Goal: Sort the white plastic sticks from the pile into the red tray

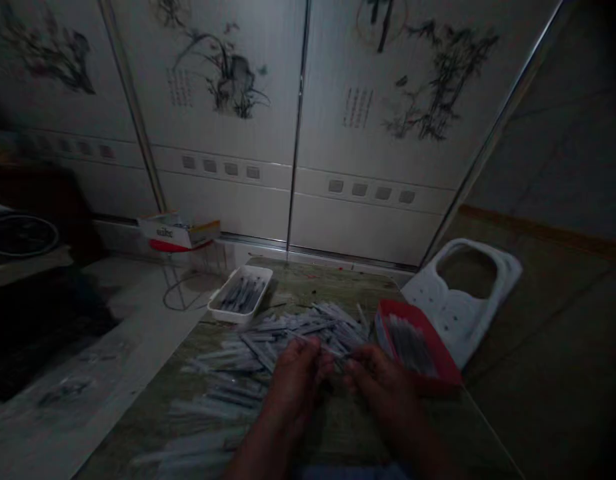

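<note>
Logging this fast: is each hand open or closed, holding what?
Left hand: closed, pinching a slim stick.
Right hand: fingers curled at its other end; grip unclear.

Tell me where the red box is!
In the head view, the red box is on the table at the right, between the right hand and the white chair.

Your forearms reach up from the bottom edge, the left one at lower centre and the right one toward the lower right. Your left hand (297,370) and right hand (381,380) sit close together below the middle of the frame, level with each other and slightly apart. You have the fingers of both curled inward, with the fingertips pinched and facing each other. Both wrists look blurred and dim.
</note>
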Demonstrator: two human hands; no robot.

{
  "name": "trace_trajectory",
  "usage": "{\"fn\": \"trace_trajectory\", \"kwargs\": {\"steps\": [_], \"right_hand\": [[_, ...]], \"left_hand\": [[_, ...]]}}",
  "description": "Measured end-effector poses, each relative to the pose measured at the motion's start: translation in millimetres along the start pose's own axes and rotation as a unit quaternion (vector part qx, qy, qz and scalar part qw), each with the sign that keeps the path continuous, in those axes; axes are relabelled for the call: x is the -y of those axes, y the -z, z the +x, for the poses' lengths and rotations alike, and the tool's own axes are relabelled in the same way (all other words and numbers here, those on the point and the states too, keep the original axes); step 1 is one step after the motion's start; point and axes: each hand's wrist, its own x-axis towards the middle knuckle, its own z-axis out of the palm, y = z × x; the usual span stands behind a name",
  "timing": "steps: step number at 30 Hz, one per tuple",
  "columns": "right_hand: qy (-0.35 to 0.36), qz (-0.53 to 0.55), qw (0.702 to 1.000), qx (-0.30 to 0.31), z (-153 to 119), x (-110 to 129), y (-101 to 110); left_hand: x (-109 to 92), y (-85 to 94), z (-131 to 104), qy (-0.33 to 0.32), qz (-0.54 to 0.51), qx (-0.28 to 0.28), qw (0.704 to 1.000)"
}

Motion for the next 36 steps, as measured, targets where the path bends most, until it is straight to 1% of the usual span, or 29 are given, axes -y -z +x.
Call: {"fn": "trace_trajectory", "kwargs": {"steps": [6, 10, 13, 16, 20, 24, 26, 29, 33, 36], "right_hand": [[0.027, -0.034, 0.999, -0.007, -1.1, -13.5, -4.4], [0.04, -0.027, 0.999, -0.005, -0.8, -19.0, -3.2], [0.015, 0.004, 1.0, -0.009, -0.4, -21.6, -3.0], [-0.016, 0.037, 0.999, -0.012, -0.4, -23.1, -3.2], [-0.011, 0.063, 0.998, -0.022, -0.5, -22.1, -1.4], [-0.002, 0.053, 0.999, 0.0, -2.2, -20.5, 1.9], [-0.017, 0.059, 0.998, 0.006, -3.6, -20.1, 2.7], [-0.047, 0.072, 0.996, -0.001, -4.4, -19.7, 3.3], [-0.023, 0.063, 0.998, -0.01, -1.3, -21.2, 4.1], [-0.021, 0.061, 0.998, 0.0, 1.0, -26.0, 4.0]], "left_hand": [[2.4, 1.2, 0.0, -0.002, 0.014, 0.0, 1.0], [3.5, -1.2, -1.6, -0.001, 0.028, 0.015, 1.0], [4.0, -2.9, -2.8, 0.005, 0.04, 0.027, 0.999], [4.3, -4.2, -3.3, 0.007, 0.044, 0.022, 0.999], [4.3, -4.9, -3.7, 0.006, 0.048, 0.006, 0.999], [5.0, -4.1, -4.6, 0.009, 0.054, 0.034, 0.998], [5.8, -3.4, -4.4, 0.015, 0.055, 0.043, 0.997], [6.7, -2.3, -2.8, 0.017, 0.052, 0.032, 0.998], [6.0, -0.9, -0.4, 0.008, 0.036, 0.022, 0.999], [5.4, -1.2, -1.3, 0.009, 0.045, 0.031, 0.998]]}}
